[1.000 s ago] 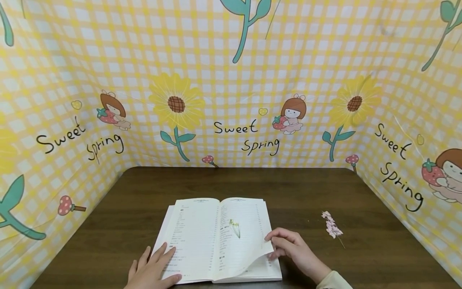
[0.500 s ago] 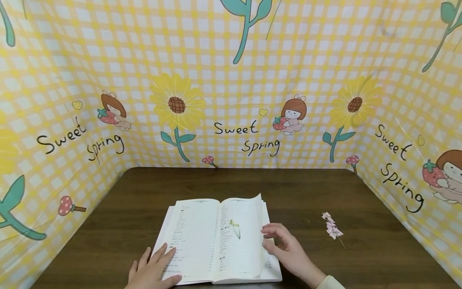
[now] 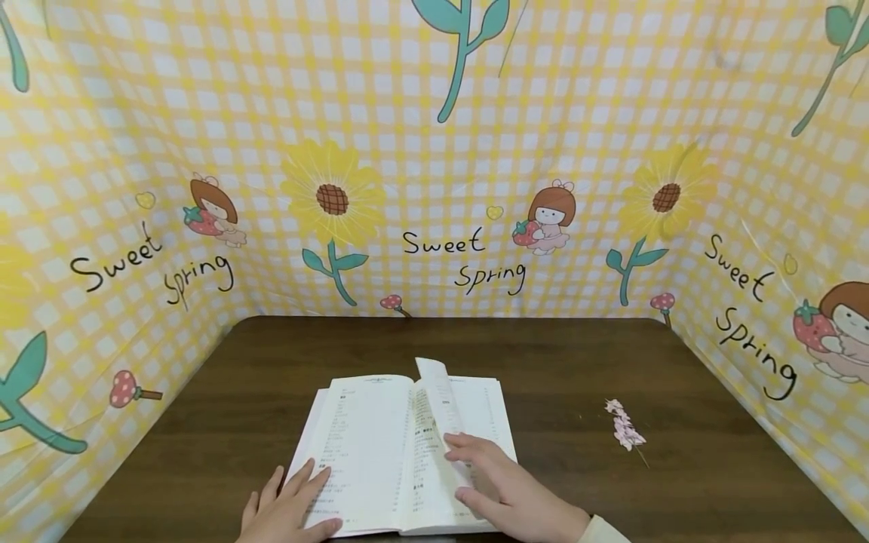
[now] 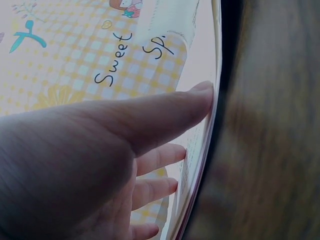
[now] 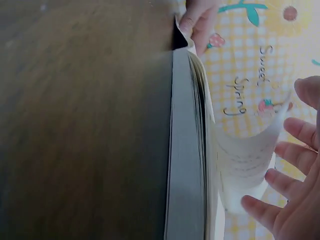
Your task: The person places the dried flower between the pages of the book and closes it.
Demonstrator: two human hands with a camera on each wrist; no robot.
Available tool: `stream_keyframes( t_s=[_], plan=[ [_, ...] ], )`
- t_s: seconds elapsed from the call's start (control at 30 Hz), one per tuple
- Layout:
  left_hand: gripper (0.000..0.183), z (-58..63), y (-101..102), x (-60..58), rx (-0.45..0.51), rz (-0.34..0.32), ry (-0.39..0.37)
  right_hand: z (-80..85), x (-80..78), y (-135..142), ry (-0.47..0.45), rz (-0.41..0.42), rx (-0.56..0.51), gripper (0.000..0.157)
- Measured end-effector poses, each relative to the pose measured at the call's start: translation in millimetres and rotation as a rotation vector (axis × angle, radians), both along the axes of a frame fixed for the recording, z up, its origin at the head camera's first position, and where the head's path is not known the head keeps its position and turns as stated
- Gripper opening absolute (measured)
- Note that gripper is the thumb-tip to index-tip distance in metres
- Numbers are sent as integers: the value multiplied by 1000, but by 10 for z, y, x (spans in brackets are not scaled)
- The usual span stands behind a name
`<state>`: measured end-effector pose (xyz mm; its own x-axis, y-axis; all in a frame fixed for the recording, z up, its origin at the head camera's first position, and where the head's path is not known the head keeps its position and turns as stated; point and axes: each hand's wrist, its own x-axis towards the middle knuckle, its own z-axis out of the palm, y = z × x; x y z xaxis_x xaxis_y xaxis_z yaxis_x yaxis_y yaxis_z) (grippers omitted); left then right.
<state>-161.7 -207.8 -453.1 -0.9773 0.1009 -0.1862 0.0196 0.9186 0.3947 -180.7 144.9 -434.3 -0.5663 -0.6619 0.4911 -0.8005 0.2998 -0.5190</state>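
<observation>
An open book with printed pages lies on the table's near side. My left hand rests spread on its left page, the thumb near the bottom edge; the left wrist view shows the thumb at the page edge. Over the right half, a single page stands raised and curved leftward. My right hand is behind this page, its relaxed fingers against it; in the right wrist view the fingers are spread beside the curling page. The pressed green-yellow flower is mostly hidden by the raised page.
A pink flower sprig with a thin stem lies on the dark wooden table, right of the book. A yellow checked cloth printed with sunflowers walls in the back and both sides.
My right hand has moved left, carrying the page from lying nearly flat to standing upright over the right half. The pressed flower has become covered. My left hand stays put.
</observation>
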Motion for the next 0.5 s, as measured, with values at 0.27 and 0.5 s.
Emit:
stream_keyframes(
  t_s=[0.27,0.5],
  plan=[
    [88,-22,-6,-5,-2,-2,8,43,1,-163,5,40,148,32],
    [90,-72,-37,-30,8,4,-2,17,-30,-322,127,63,241,28]
  ],
)
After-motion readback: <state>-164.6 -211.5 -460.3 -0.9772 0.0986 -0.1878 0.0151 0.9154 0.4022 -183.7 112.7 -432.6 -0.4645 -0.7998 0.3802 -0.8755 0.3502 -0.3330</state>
